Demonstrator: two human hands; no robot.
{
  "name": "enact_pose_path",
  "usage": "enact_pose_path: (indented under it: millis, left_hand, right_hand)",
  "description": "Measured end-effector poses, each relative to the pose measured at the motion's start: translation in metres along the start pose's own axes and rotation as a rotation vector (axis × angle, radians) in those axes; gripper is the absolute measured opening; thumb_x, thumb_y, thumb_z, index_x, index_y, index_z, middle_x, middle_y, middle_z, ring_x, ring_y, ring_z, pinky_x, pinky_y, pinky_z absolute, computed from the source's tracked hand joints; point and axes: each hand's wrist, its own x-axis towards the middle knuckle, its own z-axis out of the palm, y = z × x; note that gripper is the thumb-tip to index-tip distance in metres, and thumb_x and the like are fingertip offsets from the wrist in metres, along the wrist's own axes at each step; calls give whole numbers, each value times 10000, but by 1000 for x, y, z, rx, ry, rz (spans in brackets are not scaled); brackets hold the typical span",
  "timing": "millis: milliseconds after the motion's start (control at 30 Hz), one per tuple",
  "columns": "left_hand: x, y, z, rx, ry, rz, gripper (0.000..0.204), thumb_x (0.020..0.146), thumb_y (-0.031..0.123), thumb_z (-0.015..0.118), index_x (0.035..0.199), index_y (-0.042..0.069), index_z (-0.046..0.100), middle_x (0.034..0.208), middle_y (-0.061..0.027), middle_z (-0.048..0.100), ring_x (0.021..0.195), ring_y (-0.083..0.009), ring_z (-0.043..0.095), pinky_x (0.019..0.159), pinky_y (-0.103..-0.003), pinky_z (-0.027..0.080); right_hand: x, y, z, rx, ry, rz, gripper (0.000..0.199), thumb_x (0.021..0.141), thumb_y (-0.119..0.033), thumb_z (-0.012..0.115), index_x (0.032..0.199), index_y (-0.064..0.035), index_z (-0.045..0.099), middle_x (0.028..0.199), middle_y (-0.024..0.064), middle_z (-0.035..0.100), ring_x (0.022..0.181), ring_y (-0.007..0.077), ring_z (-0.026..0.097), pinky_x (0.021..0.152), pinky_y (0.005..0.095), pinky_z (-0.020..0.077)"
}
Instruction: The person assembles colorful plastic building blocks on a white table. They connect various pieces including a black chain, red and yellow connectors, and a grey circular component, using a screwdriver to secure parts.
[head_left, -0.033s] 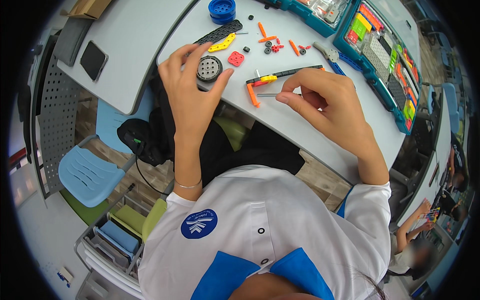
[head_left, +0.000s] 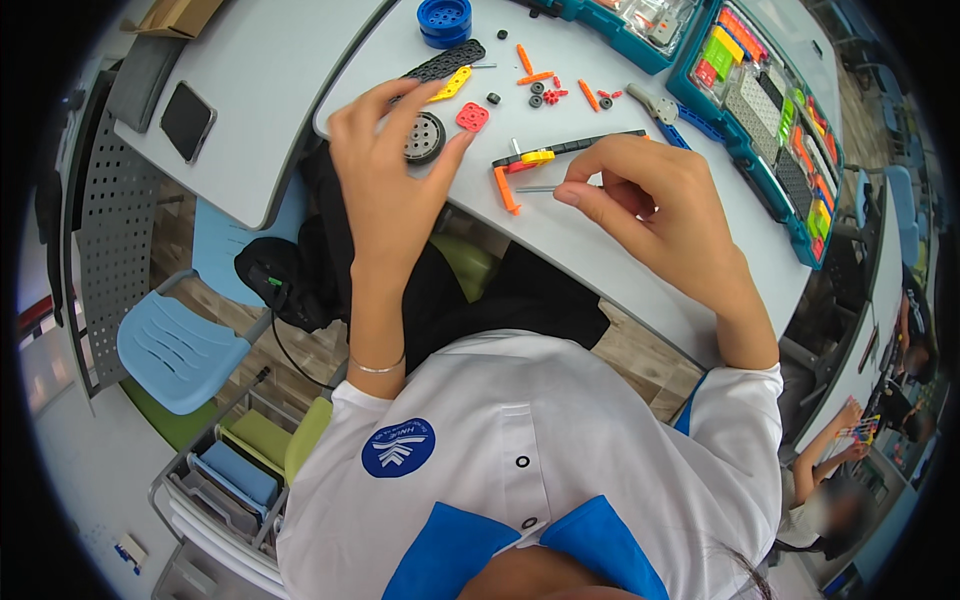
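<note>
My left hand (head_left: 385,165) hovers with fingers spread, partly covering a grey and black wheel (head_left: 424,137) on the table. Just beyond its fingertips lie a yellow angled beam (head_left: 452,84), a black perforated beam (head_left: 450,62) and a red square plate (head_left: 472,117). My right hand (head_left: 645,195) pinches a thin metal rod (head_left: 537,189), whose free end points left. Close to that end sits a small assembly with a long black beam (head_left: 575,147), a yellow piece (head_left: 537,157) and an orange angled piece (head_left: 506,190).
Blue wheel rims (head_left: 444,22) stand at the far edge. Orange pins (head_left: 535,78), small black rings and red bits lie mid-table. Blue-handled pliers (head_left: 665,110) rest beside a teal parts case (head_left: 760,110). A phone (head_left: 188,121) lies on the left table. Other people sit far right.
My left hand has shifted slightly to the right and now covers part of the wheel's left side. My right hand with the metal rod stays almost in place.
</note>
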Motion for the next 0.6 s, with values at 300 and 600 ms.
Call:
enact_pose_path:
  millis: [300,600]
  left_hand:
    - [39,-2,45,-35,-98,99,151,848,155,769,988,98,776,932,-19,715,899,-171,600,846,-351,411]
    - [30,26,8,-1186,-296,-460,228,925,79,727,1097,-69,724,943,-143,745,808,-145,683,774,-261,554]
  right_hand:
    - [2,9,3,-3,35,-161,111,914,-102,706,969,-16,662,760,117,648,612,232,627,562,337,478]
    - [7,13,1,-35,226,-19,77,921,-83,692,957,-33,645,687,87,619,581,206,598,548,325,459]
